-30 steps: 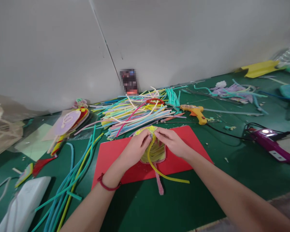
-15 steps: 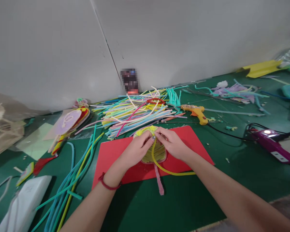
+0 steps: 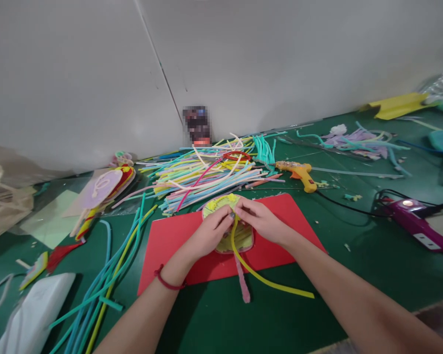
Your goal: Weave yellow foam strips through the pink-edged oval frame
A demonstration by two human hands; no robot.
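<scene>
Both hands meet over a round yellow-green fan (image 3: 245, 240) edged in pink, with a fuzzy pink handle (image 3: 242, 280) toward me. It lies on a red sheet (image 3: 173, 238). My left hand (image 3: 214, 228) is closed near the fan's upper middle, thumb and fingers pinched at a yellow pipe cleaner (image 3: 259, 277). Opposite it, my right hand (image 3: 260, 220) pinches the same pipe cleaner near its upper end. The strand's other end curves down past the fan and hangs free to the right. Fingers cover the exact spot where it meets the fan.
Beyond the sheet lies a heap of colourful pipe cleaners (image 3: 206, 182) with red-handled scissors (image 3: 237, 156). An orange glue gun (image 3: 299, 173) is to its right, a purple power strip (image 3: 421, 226) farther right. Finished fans (image 3: 102, 189) and long green-blue pipe cleaners (image 3: 92, 295) are left.
The yellow pipe cleaner's loose end has swung down toward me and now shows clear of my right forearm. My hands stay pinched together at nearly the same spot.
</scene>
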